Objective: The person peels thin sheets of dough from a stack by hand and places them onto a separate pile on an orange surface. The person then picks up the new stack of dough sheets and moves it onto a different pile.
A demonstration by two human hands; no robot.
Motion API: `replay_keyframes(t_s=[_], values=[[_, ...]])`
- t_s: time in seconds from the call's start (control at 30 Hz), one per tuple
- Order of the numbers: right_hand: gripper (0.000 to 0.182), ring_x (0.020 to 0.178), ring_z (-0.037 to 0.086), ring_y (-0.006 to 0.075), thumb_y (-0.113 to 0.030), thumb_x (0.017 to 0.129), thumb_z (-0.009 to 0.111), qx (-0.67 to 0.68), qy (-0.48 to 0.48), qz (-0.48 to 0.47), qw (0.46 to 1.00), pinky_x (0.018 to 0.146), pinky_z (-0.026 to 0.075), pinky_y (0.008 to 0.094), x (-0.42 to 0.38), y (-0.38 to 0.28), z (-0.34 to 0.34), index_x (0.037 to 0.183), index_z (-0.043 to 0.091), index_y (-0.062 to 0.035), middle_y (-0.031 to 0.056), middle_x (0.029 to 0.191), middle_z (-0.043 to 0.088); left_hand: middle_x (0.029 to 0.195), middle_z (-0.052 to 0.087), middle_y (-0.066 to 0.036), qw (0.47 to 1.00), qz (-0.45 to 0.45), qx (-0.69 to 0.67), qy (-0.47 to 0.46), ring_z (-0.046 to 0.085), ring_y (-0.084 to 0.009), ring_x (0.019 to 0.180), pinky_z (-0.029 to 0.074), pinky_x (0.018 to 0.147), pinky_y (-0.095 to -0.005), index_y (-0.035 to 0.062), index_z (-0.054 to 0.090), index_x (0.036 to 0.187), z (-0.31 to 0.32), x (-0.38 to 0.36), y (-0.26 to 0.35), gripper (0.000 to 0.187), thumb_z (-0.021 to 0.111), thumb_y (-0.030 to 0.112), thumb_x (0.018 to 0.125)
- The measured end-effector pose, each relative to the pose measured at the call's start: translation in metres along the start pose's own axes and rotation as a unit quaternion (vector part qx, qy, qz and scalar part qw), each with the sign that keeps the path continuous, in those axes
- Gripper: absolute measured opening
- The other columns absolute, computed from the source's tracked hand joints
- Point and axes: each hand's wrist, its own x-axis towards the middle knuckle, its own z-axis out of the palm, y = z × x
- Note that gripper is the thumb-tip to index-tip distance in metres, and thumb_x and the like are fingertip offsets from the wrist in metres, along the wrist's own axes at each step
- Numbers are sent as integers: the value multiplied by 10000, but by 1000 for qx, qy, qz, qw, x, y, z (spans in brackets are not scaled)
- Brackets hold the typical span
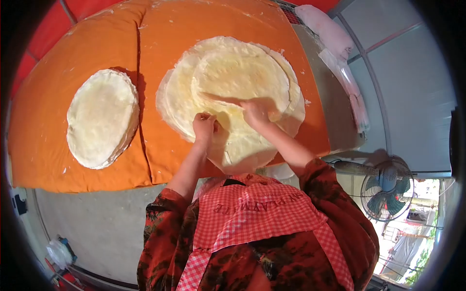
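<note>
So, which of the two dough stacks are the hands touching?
The larger, spread stack at centre; both hands rest on it. The smaller stack lies untouched, apart.

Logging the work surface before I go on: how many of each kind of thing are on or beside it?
Stacks of dough sheets: 2, one under both hands, one apart to the left
Orange cushions: 2, left and right
Pink folded cloths: 1
Electric fans: 1
Total: 6
</note>
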Motion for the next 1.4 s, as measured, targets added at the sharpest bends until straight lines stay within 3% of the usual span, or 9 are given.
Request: replay_keyframes(t_s=[0.23, 0.47, 0.63, 0.77, 0.93, 1.13, 1.27, 1.37, 1.4], values=[[224, 849, 614, 347, -9, 726, 495, -28, -65, 18, 997, 738, 477, 436, 6, -23, -8, 890, 643, -45, 153, 873, 640, 786, 620, -101, 995, 8, -96, -24, 613, -195, 693, 511, 622, -295, -10, 551, 948, 0, -1, -10, 159, 496, 134, 911], [105, 883, 606, 339, -85, 746, 575, 55, -13, -17, 998, 752, 490, 418, -5, -21, -1, 830, 620, -41, 141, 933, 613, 926, 598, -112, 968, -85, -191, -140, 625, -222, 847, 560, 728, -350, 6, 511, 999, 3, -4, -2, 133, 491, 116, 925], [302, 891, 600, 341, -267, 732, 704, 132, -25, -38, 990, 782, 478, 413, -3, -9, -10, 865, 614, -11, 158, 953, 611, 1047, 562, -113, 939, -102, -282, -170, 607, -261, 934, 557, 815, -425, 58, 420, 1122, 10, -24, 4, 229, 474, 1, 907], [398, 941, 610, 331, -300, 776, 697, 126, -108, 27, 986, 808, 478, 387, 0, -6, -19, 1018, 628, 8, 180, 1013, 633, 1046, 568, -109, 914, -100, -337, -202, 608, -253, 908, 553, 837, -438, 84, 397, 1163, 12, -29, 1, 290, 462, -33, 905], [411, 937, 604, 327, -353, 790, 678, 128, -124, 58, 982, 811, 474, 383, 1, -9, -25, 988, 636, 5, 177, 1010, 627, 980, 580, -103, 937, -75, -280, -194, 607, -218, 825, 563, 735, -376, 81, 430, 1146, 10, -22, -7, 337, 483, -65, 847], [511, 1109, 508, 338, -343, 798, 656, 53, -1, -55, 997, 948, 405, 392, -24, -37, -7, 1169, 536, -13, 172, 1162, 557, 995, 582, -117, 966, -51, -225, -117, 612, -231, 835, 554, 634, -363, 74, 449, 1122, 23, -7, -21, 317, 514, -37, 832], [416, 1097, 520, 363, -189, 842, 562, 26, 49, -14, 998, 969, 394, 425, -25, -28, 13, 1226, 515, -37, 189, 1116, 580, 955, 588, -111, 981, -43, -178, -60, 617, -241, 816, 554, 604, -369, 87, 450, 1097, 31, -8, -22, 277, 531, -8, 849], [363, 963, 598, 347, -124, 847, 518, -37, -185, 113, 976, 891, 452, 422, 14, -22, 1, 1202, 565, -69, 179, 976, 632, 917, 589, -102, 988, -30, -145, -40, 619, -233, 779, 543, 566, -348, 88, 456, 1089, 33, -10, -19, 265, 536, 0, 853], [333, 856, 640, 295, -104, 852, 504, 9, -159, 169, 973, 795, 495, 409, 36, -14, -19, 1168, 608, -105, 164, 898, 655, 919, 589, -100, 989, -41, -139, -36, 618, -228, 772, 538, 554, -343, 87, 462, 1083, 33, -6, -18, 257, 537, 1, 852]])
